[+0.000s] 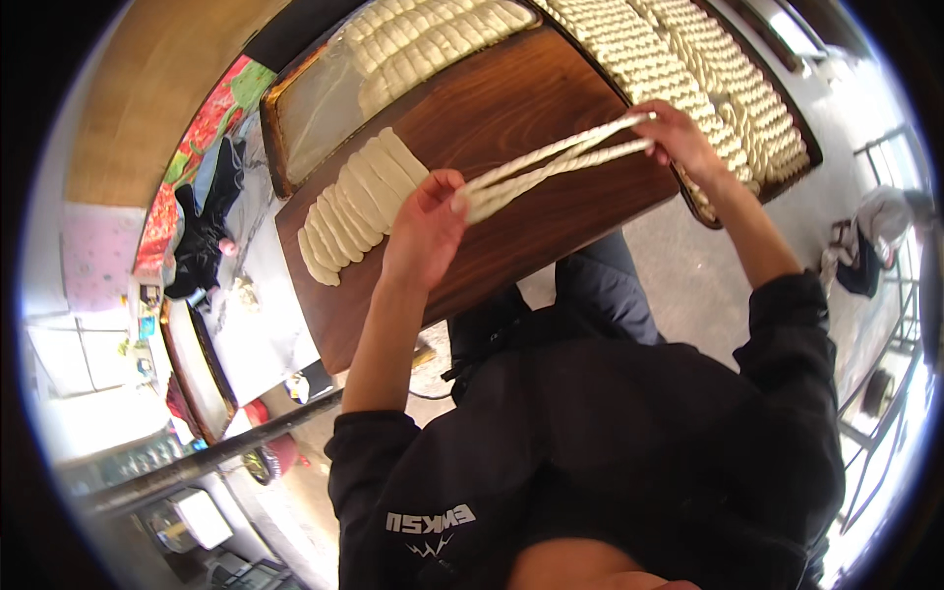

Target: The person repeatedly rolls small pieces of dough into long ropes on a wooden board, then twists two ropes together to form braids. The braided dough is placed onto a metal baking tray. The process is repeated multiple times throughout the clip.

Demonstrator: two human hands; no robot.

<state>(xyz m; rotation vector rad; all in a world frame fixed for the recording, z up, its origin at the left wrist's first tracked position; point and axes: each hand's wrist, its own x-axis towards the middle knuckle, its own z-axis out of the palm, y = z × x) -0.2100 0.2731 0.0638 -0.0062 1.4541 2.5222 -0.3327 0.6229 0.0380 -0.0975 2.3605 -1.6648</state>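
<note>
My left hand (435, 221) and my right hand (675, 136) hold twisted strands of dough (553, 166) stretched between them above a dark wooden board (546, 88). Near my left hand, a row of flat dough strips (361, 199) lies side by side on the board. Beyond the board, a metal tray (313, 118) bears rows of plain dough pieces (435, 44) at its far part. To the right of the board, a larger tray bears many twisted dough pieces (686, 81), close beside my right hand.
A black plastic bag (210, 214) lies on the white marbled table (258, 317) at the left. Another tray (195, 361) rests at that table's near left part. A metal bar (221, 450) crosses the lower left. Metal racks (896, 295) stand at the far right.
</note>
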